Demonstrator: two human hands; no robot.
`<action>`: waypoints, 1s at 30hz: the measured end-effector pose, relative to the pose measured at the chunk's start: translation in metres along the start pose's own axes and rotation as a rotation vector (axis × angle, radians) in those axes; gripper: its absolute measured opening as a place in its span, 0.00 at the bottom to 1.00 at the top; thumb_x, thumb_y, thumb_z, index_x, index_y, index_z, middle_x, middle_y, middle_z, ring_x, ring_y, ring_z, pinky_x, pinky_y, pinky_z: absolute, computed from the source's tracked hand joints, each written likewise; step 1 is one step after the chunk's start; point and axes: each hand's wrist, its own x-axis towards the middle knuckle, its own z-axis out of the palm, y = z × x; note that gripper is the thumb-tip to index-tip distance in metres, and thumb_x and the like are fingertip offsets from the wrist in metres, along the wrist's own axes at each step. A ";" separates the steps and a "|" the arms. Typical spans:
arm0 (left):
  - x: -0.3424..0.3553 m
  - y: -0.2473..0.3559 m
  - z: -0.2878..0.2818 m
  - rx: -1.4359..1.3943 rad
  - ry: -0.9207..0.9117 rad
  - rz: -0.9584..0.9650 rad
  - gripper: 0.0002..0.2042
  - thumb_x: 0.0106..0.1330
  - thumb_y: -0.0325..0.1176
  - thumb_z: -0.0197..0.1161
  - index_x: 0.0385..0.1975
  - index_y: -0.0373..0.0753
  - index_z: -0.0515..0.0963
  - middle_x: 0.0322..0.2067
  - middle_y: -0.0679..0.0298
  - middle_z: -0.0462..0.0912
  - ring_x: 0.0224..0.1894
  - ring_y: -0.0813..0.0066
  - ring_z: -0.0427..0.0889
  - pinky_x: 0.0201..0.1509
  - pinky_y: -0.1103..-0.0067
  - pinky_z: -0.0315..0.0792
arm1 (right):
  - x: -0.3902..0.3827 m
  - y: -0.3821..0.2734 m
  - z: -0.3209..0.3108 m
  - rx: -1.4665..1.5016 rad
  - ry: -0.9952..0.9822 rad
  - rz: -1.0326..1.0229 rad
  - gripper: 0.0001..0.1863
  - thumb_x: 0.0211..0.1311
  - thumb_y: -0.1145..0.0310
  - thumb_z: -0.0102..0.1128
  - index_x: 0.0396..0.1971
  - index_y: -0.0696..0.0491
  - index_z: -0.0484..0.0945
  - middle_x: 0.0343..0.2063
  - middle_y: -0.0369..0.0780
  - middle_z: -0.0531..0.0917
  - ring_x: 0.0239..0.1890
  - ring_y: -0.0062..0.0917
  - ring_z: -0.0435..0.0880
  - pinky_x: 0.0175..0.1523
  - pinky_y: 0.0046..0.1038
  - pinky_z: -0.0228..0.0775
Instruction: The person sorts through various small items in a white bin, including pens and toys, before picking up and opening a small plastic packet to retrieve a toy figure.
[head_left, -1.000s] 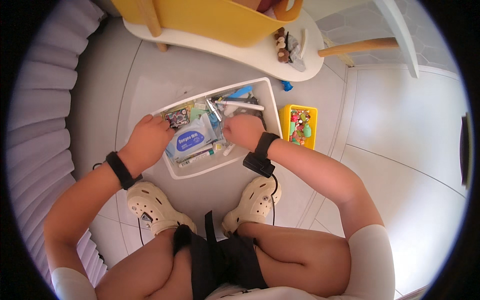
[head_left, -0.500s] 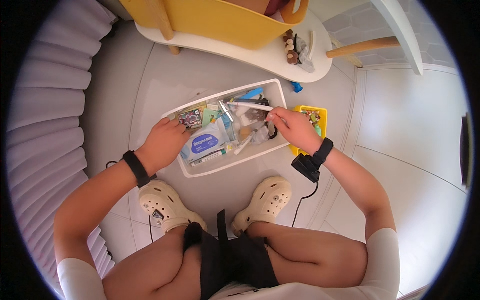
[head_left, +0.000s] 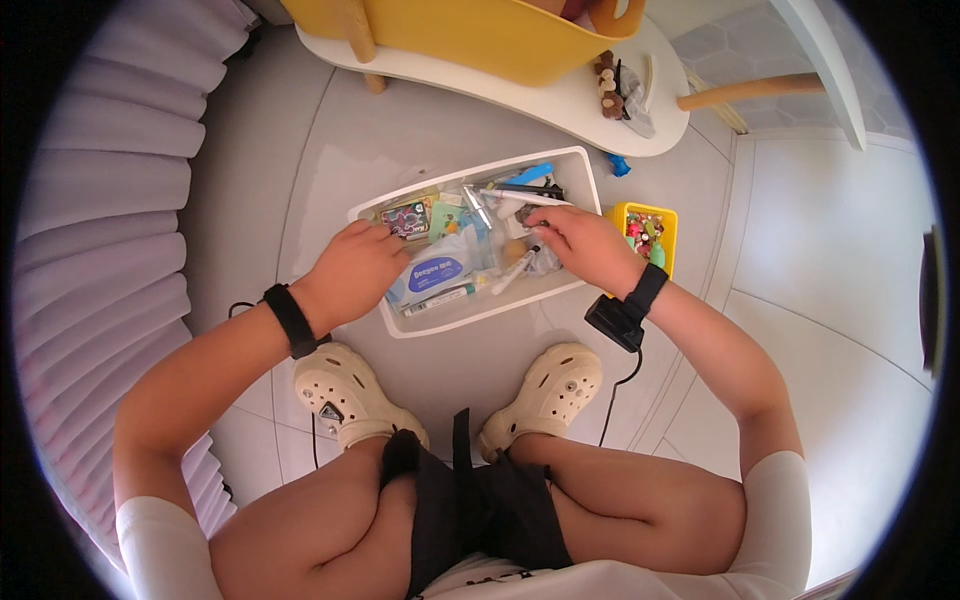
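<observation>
A white plastic bin (head_left: 470, 311) holds a pack of wipes (head_left: 432, 271), a patterned card-like item (head_left: 406, 218), a blue long item (head_left: 528, 176), pens and other small articles. My left hand (head_left: 360, 271) is curled over the bin's left rim, its fingertips by the wipes. At the right end, my right hand (head_left: 588, 246) pinches a small dark item (head_left: 537, 222) among the contents, too small to name. A white pen-like item (head_left: 516, 267) lies below it.
A yellow basket (head_left: 668, 227) of small colorful pieces stands right of the bin. Behind are a white shelf (head_left: 547, 113), a large yellow tub (head_left: 460, 40) and a blue crumpled item (head_left: 618, 163). A pleated curtain (head_left: 120, 220) hangs left. My clogs (head_left: 540, 395) are nearer me.
My right hand moved right from the bin's middle, took hold of something at its right end, and now reaches slightly lower into the contents. My left hand stays at the left rim.
</observation>
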 end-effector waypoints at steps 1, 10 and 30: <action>0.000 0.000 0.000 -0.002 0.005 0.011 0.03 0.52 0.27 0.57 0.26 0.42 0.75 0.29 0.65 0.76 0.40 0.68 0.76 0.48 0.74 0.67 | 0.004 0.002 0.006 -0.040 0.022 -0.035 0.11 0.67 0.65 0.51 0.44 0.51 0.77 0.36 0.44 0.83 0.38 0.42 0.81 0.43 0.40 0.74; 0.002 0.010 -0.005 0.029 0.004 0.081 0.04 0.52 0.28 0.58 0.27 0.42 0.76 0.29 0.67 0.76 0.39 0.69 0.75 0.47 0.76 0.67 | 0.046 0.002 0.046 -0.204 -0.055 0.051 0.19 0.60 0.65 0.53 0.51 0.50 0.76 0.32 0.47 0.84 0.34 0.43 0.83 0.39 0.41 0.75; -0.002 0.007 -0.002 0.039 0.024 0.061 0.05 0.53 0.29 0.57 0.28 0.41 0.77 0.30 0.67 0.76 0.39 0.70 0.75 0.47 0.77 0.67 | 0.077 0.003 0.038 -0.553 -0.090 -0.003 0.08 0.59 0.62 0.57 0.30 0.50 0.80 0.26 0.43 0.84 0.32 0.38 0.85 0.35 0.38 0.76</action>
